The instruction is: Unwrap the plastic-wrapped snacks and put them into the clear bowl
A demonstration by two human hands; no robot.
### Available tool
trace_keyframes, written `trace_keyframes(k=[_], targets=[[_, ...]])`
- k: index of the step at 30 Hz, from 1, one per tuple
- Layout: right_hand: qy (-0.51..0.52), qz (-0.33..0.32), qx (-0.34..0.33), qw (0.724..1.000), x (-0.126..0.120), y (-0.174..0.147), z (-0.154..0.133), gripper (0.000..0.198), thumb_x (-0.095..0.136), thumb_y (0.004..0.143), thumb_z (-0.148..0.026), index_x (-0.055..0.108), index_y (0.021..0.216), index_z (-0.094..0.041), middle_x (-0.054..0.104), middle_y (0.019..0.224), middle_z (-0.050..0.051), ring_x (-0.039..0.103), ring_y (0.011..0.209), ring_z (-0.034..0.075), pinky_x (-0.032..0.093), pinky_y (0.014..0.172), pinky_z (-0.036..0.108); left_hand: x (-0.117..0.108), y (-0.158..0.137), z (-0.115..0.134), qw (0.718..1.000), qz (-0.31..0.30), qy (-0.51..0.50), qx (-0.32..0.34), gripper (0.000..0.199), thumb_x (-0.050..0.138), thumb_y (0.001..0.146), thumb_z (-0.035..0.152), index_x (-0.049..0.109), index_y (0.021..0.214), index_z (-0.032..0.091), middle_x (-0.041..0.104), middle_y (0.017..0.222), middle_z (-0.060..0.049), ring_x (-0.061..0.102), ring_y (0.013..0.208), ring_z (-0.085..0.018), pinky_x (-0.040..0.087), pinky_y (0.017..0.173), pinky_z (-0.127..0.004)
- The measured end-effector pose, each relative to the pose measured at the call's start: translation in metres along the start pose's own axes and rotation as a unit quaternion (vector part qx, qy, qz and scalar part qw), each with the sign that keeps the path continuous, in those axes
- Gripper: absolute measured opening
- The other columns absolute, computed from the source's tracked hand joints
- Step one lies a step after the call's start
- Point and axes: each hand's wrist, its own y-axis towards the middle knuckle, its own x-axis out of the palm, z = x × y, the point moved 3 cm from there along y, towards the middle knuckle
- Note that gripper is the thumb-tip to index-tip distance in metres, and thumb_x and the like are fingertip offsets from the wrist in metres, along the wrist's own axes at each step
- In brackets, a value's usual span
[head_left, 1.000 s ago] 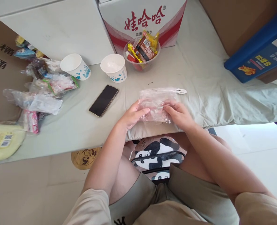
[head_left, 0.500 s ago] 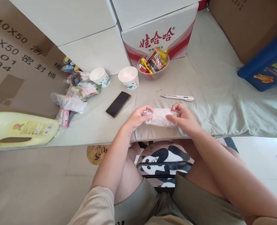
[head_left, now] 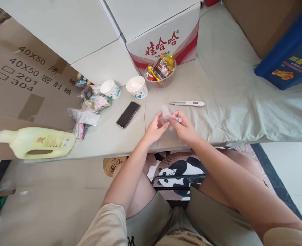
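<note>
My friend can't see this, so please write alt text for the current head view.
A person's hands hold crumpled clear plastic over a cloth-covered table. A phone lies to the left, a slim white tool just beyond; two paper cups and a bowl of colourful packets stand farther back.

Phone [head_left: 128, 114], cutter [head_left: 189, 103] on pale cloth [head_left: 230, 106]

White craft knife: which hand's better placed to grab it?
Right hand, probably: nearer the white craft knife, whose handle points rightward. Left hand sits farther off; both hold the clear plastic.
</note>
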Motion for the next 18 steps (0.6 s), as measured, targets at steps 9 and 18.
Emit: trace_keyframes(k=[9, 18], targets=[[0.108, -0.036, 0.082, 0.990, -0.002, 0.001, 0.003, 0.021, 0.064, 0.078, -0.038, 0.059, 0.094, -0.025, 0.069, 0.097, 0.000, 0.067, 0.087, 0.016, 0.051, 0.086, 0.034, -0.027, 0.013, 0.010, 0.987, 0.089, 0.120, 0.062, 0.044, 0.066, 0.084, 0.060, 0.072, 0.095, 0.018, 0.073, 0.103, -0.008, 0.068, 0.098, -0.023, 0.053, 0.092, -0.037], [0.003, -0.058, 0.126, 0.990, -0.002, 0.010, 0.005, 0.010, 0.053, 0.079, -0.031, 0.056, 0.086, -0.023, 0.065, 0.077, -0.002, 0.062, 0.070, 0.015, 0.049, 0.074, 0.031, -0.144, 0.129, 0.094, 0.796, 0.317, 0.512, 0.065, 0.012, 0.064, 0.075, 0.012, 0.055, 0.079, 0.020, 0.064, 0.093, -0.008, 0.062, 0.100, -0.027, 0.048, 0.095, -0.041]])
